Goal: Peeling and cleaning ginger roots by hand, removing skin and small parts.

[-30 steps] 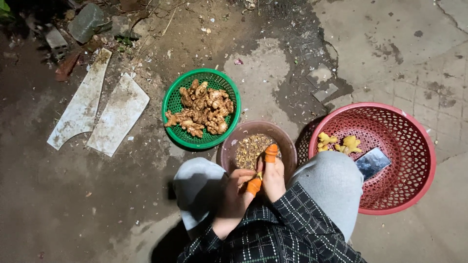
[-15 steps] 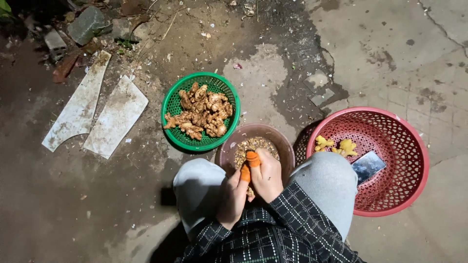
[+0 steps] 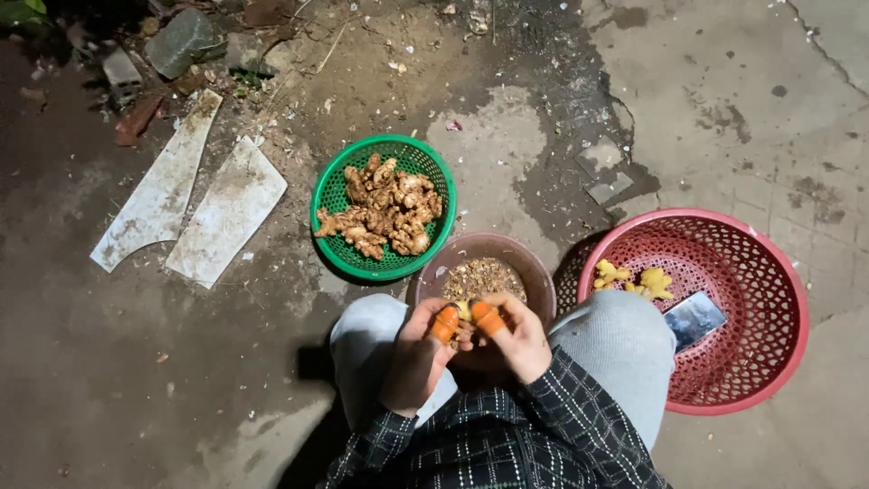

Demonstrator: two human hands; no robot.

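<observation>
My left hand (image 3: 418, 351) and my right hand (image 3: 515, 333) meet between my knees over a brown bowl (image 3: 540, 274) that holds peel scraps. Both hands grip one small pale root piece (image 3: 464, 312); orange caps cover the thumbs. A green basket (image 3: 424, 159) full of unpeeled brown roots (image 3: 382, 208) sits just beyond the bowl to the left. On the right, a red basket (image 3: 765, 272) holds a few peeled yellow pieces (image 3: 638, 282) and a flat dark object (image 3: 694, 319). Whether a blade is in either hand cannot be seen.
Two broken white slabs (image 3: 195, 195) lie on the dirt at the left. Stones and debris (image 3: 176, 41) sit at the top left. Cracked concrete paving (image 3: 724, 109) stretches to the right. My grey-trousered knees (image 3: 625, 340) flank the bowl.
My hands drew back from over the bowl toward my lap and came together around the root piece. The view shifted slightly.
</observation>
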